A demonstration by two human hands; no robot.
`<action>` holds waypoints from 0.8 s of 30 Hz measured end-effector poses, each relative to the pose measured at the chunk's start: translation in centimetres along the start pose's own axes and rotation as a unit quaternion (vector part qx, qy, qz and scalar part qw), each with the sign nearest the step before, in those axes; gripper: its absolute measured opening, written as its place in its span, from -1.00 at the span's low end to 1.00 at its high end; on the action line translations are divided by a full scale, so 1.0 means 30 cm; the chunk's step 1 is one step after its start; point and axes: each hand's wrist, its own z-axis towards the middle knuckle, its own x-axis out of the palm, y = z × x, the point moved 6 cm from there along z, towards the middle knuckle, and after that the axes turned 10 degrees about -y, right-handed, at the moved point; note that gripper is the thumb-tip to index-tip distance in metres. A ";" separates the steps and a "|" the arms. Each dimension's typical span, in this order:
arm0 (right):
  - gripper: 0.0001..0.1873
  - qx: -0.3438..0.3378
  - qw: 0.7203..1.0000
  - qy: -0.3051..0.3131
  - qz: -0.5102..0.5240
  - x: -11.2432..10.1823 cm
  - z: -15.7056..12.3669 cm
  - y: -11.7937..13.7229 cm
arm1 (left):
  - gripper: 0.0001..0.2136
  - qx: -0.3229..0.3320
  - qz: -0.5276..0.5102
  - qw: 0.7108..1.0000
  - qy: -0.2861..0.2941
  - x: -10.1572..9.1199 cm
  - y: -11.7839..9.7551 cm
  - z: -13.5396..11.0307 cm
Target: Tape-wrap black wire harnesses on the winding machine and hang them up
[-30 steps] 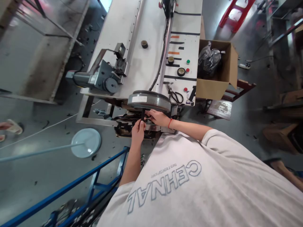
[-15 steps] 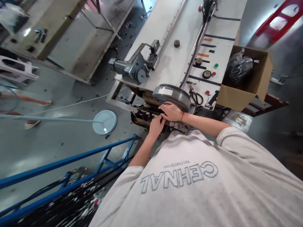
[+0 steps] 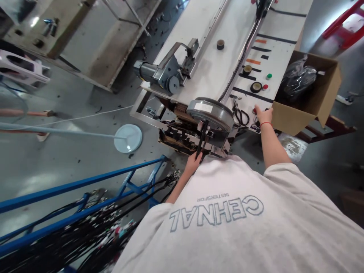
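My left hand (image 3: 193,163) is closed around a black cable (image 3: 201,139), which stretches down to it from the front of a round grey machine head (image 3: 211,113) at the table's end. On the table's right front corner, my right hand (image 3: 264,116) has its fingers apart, with one fingertip at a red button (image 3: 254,110). It grips nothing. Black-handled scissors (image 3: 241,116) lie between the machine head and that hand. Two tape rolls, one black (image 3: 256,87) and one brownish (image 3: 247,69), rest farther up the white table (image 3: 207,72).
A motor unit (image 3: 159,72) is mounted on the table's left side. An open cardboard box (image 3: 295,117) with bagged material stands at the right. At lower left, a blue rack (image 3: 85,184) carries many black cables. A pale blue round base (image 3: 127,138) sits on the floor.
My right hand has left the machine head and moved right to the red button. My left hand has drawn down slightly, leaving the black cable stretched in view.
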 end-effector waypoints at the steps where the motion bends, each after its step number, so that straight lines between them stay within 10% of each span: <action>1: -0.03 0.028 1.000 0.006 -0.004 0.020 0.005 -0.035 | -0.60 0.002 -0.018 1.000 -0.020 -0.010 -0.007 -0.012; 24: 0.01 0.017 0.999 0.004 -0.040 0.030 -0.047 -0.054 | -0.71 0.057 0.026 0.992 -0.114 -0.043 -0.180 0.040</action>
